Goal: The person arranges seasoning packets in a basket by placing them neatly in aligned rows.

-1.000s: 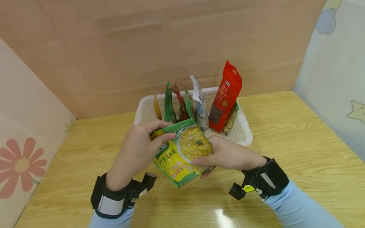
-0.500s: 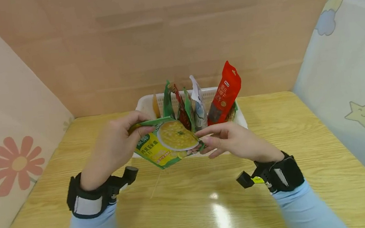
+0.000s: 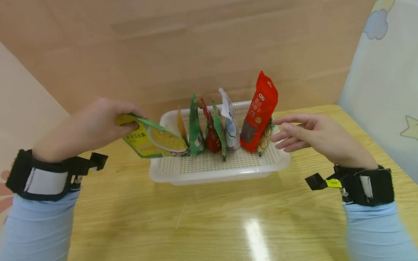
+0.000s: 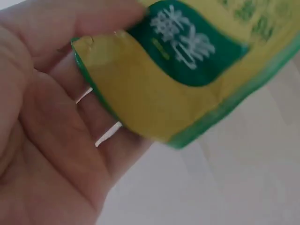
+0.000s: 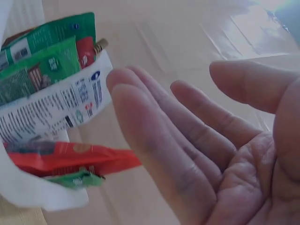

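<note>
My left hand [image 3: 103, 124] pinches a yellow and green soup packet [image 3: 143, 141] by one end, thumb on its front and fingers behind. The packet is tilted, its far end at the left side of a white plastic basket [image 3: 217, 175]. In the left wrist view the packet's [image 4: 140, 93] green-edged corner lies between thumb and fingers. To the right of the basket, my right hand [image 3: 309, 135] holds nothing, its fingers extended near the rim. A red packet [image 3: 258, 112] leans inside the basket, close to those fingertips; the right wrist view shows the hand [image 5: 201, 145] apart from it.
In the basket several packets stand on edge: an orange one [image 3: 181, 127], a green one [image 3: 195, 127], a dark red one [image 3: 212, 134] and a white one [image 3: 230, 124]. The basket stands on a wooden table [image 3: 219, 231] before a brown paper backdrop [image 3: 199, 42].
The right hand has let go of the soup packet and moved right. My left hand has carried the packet left and back, to the basket's left side, uncovering the basket's front.
</note>
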### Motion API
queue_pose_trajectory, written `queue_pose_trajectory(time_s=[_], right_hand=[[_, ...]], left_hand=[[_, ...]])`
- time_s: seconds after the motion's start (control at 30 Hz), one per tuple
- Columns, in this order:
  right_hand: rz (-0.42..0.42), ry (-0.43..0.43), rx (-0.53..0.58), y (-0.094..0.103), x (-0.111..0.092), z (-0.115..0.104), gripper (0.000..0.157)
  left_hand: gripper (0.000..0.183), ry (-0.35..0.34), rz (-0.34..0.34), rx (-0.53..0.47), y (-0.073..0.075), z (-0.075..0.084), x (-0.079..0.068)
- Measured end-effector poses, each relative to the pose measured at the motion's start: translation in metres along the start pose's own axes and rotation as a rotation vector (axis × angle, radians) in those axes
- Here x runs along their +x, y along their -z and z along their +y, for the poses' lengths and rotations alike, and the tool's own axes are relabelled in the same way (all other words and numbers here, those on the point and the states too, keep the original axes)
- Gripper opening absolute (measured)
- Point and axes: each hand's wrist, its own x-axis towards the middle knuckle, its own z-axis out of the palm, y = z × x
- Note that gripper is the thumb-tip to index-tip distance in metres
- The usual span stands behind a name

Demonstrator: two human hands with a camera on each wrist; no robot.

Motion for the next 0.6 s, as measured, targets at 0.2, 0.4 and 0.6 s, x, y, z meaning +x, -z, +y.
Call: queue_pose_trajectory(time_s=[0.2,0.4,0.6], right_hand=[[0.03,0.007,0.025,0.005,0.001,0.009,0.046],[0.034,-0.049,0.012,0.003,0.007,0.015,0.049],[0.141,-0.148,-0.106,0.006,0.011,0.021,0.05]], left_hand=[[0.028,-0.035,-0.041,0.101,0.005,-0.016,0.018],[0.032,-0.012,0.008,0.026,-0.001,-0.045,0.035],[0.037,-0.027,0.054,-0.048,-0.021,-0.073,0.05]])
